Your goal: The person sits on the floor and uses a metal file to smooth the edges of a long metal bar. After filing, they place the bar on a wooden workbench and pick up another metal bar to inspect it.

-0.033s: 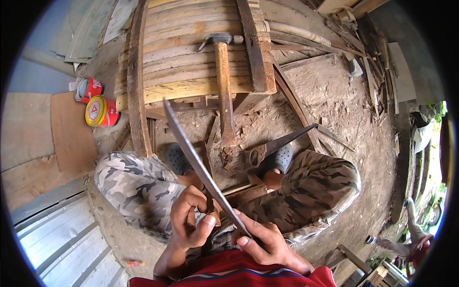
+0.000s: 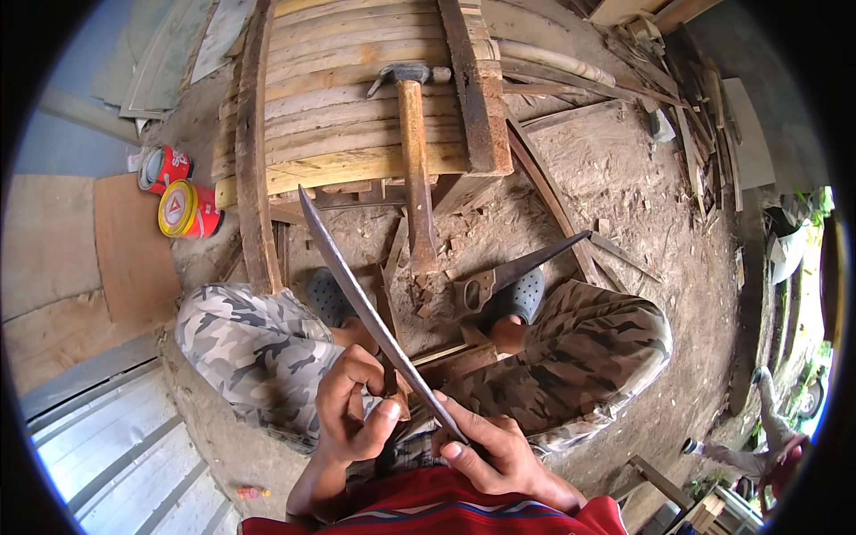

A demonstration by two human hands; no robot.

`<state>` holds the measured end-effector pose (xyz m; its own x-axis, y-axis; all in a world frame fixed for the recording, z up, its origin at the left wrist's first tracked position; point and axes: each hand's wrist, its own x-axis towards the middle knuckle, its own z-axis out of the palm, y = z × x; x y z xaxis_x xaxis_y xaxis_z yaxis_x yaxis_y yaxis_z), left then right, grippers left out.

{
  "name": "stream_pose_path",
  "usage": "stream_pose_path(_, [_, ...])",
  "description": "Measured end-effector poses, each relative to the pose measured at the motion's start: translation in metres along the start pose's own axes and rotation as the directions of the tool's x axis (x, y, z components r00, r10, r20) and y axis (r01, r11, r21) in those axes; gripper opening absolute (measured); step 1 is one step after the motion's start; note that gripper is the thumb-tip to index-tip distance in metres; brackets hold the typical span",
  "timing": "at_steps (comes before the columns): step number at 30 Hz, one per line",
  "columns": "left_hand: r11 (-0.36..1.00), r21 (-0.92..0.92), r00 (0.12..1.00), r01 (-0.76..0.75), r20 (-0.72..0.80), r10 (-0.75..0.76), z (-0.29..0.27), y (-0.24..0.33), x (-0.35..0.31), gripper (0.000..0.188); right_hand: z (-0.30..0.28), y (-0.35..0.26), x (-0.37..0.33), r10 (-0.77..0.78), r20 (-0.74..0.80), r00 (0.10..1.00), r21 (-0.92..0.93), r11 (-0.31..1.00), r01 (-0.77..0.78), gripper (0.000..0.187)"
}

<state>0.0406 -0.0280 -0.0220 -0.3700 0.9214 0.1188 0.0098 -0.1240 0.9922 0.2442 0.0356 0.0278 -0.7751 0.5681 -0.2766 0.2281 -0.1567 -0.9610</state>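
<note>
A long, dark metal blade [image 2: 357, 299], slightly bowed and seen nearly edge-on, slants from my lap up toward the slatted wood. My right hand [image 2: 495, 453] pinches its near end between thumb and fingers. Just left of the blade, my left hand [image 2: 357, 406] is closed on a small reddish-brown wooden piece [image 2: 399, 403]; whether that piece joins the blade is hidden. Ahead, a claw hammer [image 2: 415, 152] with a worn wooden handle lies with its head on the slatted wooden bench [image 2: 357, 102]. A handsaw [image 2: 526, 266] with a wooden grip rests by my right foot.
Two red cans, one with a yellow lid [image 2: 181, 209], stand at the left. Long dark beams [image 2: 259, 169] flank the slats. Wood scraps [image 2: 700, 134] pile up at the far right, with shavings on the dirt floor [image 2: 615, 196]. Another person [image 2: 749, 459] is at the lower right edge.
</note>
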Motion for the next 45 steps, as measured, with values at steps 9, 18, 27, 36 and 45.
stream_pose_path(9, [0.966, -0.22, 0.987, 0.133, -0.055, -0.149, 0.006, -0.005, -0.002, 0.022, -0.006, -0.007, 0.005, -0.046, 0.009, 0.999, -0.121, 0.992, 0.046, 0.054])
stream_pose_path(18, [0.978, -0.15, 0.986, 0.143, -0.063, -0.154, 0.003, -0.001, 0.001, 0.023, -0.008, -0.007, 0.006, -0.014, 0.051, 0.999, -0.14, 0.99, 0.021, 0.053])
stream_pose_path(27, [0.978, -0.174, 0.989, 0.117, -0.067, -0.13, 0.001, -0.005, 0.0, 0.024, -0.011, -0.021, 0.013, 0.002, 0.064, 0.998, -0.162, 0.987, 0.008, 0.053])
stream_pose_path(36, [0.983, -0.153, 0.989, 0.101, -0.096, -0.116, -0.005, -0.008, -0.001, 0.026, -0.011, -0.023, 0.012, 0.118, 0.066, 0.991, -0.194, 0.975, -0.103, 0.057])
stream_pose_path(45, [0.953, -0.281, 0.987, 0.111, -0.086, -0.14, 0.004, 0.001, 0.005, 0.028, -0.014, -0.023, 0.011, -0.002, 0.067, 0.998, -0.173, 0.985, 0.014, 0.052])
